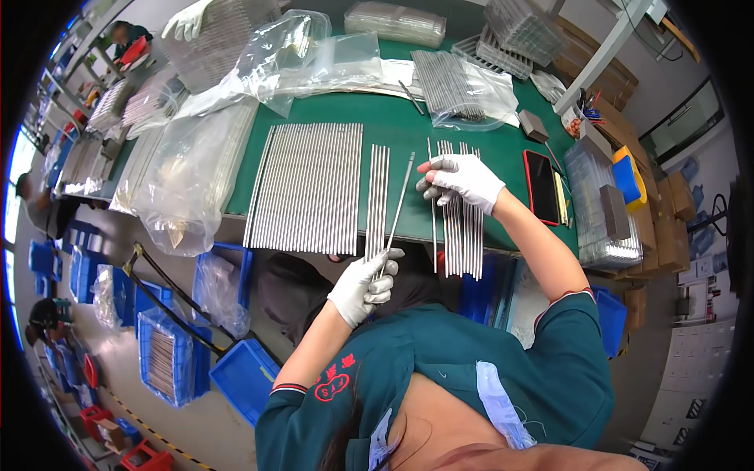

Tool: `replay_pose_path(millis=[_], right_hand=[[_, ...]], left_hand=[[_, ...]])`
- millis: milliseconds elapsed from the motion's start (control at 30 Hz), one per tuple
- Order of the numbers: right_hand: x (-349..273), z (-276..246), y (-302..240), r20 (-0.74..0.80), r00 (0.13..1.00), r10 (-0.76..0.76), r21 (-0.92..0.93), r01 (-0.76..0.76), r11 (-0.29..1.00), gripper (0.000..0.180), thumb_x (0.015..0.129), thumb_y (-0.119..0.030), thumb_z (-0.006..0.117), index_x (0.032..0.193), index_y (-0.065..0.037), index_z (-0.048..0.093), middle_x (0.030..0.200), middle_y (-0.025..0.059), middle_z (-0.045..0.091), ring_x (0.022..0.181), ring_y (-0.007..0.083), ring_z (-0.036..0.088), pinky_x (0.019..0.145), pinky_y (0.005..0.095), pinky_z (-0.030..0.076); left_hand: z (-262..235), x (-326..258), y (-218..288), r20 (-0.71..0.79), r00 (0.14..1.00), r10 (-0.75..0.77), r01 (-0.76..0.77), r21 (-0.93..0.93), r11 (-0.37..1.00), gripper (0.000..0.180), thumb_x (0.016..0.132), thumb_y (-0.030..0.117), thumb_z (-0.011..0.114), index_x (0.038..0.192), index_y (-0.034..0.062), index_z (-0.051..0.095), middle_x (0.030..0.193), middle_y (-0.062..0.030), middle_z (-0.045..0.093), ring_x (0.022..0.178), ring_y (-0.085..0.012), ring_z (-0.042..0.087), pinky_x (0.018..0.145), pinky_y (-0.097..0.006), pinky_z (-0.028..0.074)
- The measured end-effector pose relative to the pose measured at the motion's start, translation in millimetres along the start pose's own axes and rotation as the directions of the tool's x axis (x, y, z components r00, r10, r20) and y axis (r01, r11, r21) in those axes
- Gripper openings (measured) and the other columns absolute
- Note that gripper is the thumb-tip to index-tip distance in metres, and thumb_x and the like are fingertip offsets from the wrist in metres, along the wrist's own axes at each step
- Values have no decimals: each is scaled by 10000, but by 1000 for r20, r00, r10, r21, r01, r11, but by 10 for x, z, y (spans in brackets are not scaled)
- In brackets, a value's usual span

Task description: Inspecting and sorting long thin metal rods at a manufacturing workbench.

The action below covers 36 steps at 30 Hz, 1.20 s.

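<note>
My left hand (pixel 364 289), in a white glove, is closed around the lower end of a thin metal rod (pixel 402 196), which slants up and away over the table edge. Just left of that rod lies a small group of similar rods (pixel 378 188), their near ends reaching my fingers. My right hand (pixel 463 180), in a white glove with bare fingertips showing, rests over another group of metal rods (pixel 463 243), fingers stretched leftward and slightly apart. Beneath those fingertips runs a single rod (pixel 433 235), set off from its group. A wide, even row of rods (pixel 306 188) lies at left.
Clear plastic bags (pixel 181 184) cover the table's left side. Bagged rods (pixel 448 86) lie at the back. A red-framed phone (pixel 540 187), a grey block (pixel 533 125) and a yellow-and-blue tape dispenser (pixel 627 179) stand at right. Blue bins (pixel 243 381) sit below the green table (pixel 503 149).
</note>
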State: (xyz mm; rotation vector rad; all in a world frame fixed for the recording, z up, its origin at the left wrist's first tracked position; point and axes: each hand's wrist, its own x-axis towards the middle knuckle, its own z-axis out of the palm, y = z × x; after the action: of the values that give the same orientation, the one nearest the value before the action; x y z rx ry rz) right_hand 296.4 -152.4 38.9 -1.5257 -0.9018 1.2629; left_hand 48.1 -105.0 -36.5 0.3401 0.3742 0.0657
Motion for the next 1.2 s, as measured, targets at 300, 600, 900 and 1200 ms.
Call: replay_pose_path(millis=[300, 600, 900, 1200], right_hand=[[-63, -165, -85, -279, 958, -66, 195, 124, 973, 302, 811, -257, 618, 987, -19, 554, 760, 11, 535, 612, 57, 476, 553, 188, 385], [-173, -168, -74, -276, 943, -185, 54, 207, 977, 373, 832, -213, 584, 1106, 27, 503, 901, 60, 601, 703, 104, 583, 539, 182, 395], [-167, -204, -252, -247, 936, -249, 201, 301, 932, 359, 879, -198, 510, 1205, -56, 460, 1007, 17, 575, 780, 78, 526, 571, 201, 403], [-204, -3, -433, -343, 900, -268, 178, 342, 923, 378, 875, -223, 497, 1214, -63, 447, 1149, 61, 514, 1041, 176, 487, 899, 327, 371]], left_hand=[[202, -286, 53, -283, 808, 516, -72, 823, 564, 349, 884, 321, 472, 868, -2, 603, 608, -46, 574, 442, -73, 435, 444, -217, 343], [172, -421, 69, 69, 710, 701, -101, 995, 4, 393, 838, 450, 458, 772, 81, 579, 649, -83, 579, 631, -276, 576, 568, -365, 449], [52, -493, -36, 113, 585, 803, -288, 954, 76, 372, 818, 454, 503, 779, 91, 575, 618, -74, 562, 607, -259, 563, 552, -364, 423], [39, -546, -47, 41, 619, 785, -335, 917, 217, 382, 813, 455, 503, 723, 91, 575, 586, -42, 578, 576, -220, 576, 560, -344, 430]])
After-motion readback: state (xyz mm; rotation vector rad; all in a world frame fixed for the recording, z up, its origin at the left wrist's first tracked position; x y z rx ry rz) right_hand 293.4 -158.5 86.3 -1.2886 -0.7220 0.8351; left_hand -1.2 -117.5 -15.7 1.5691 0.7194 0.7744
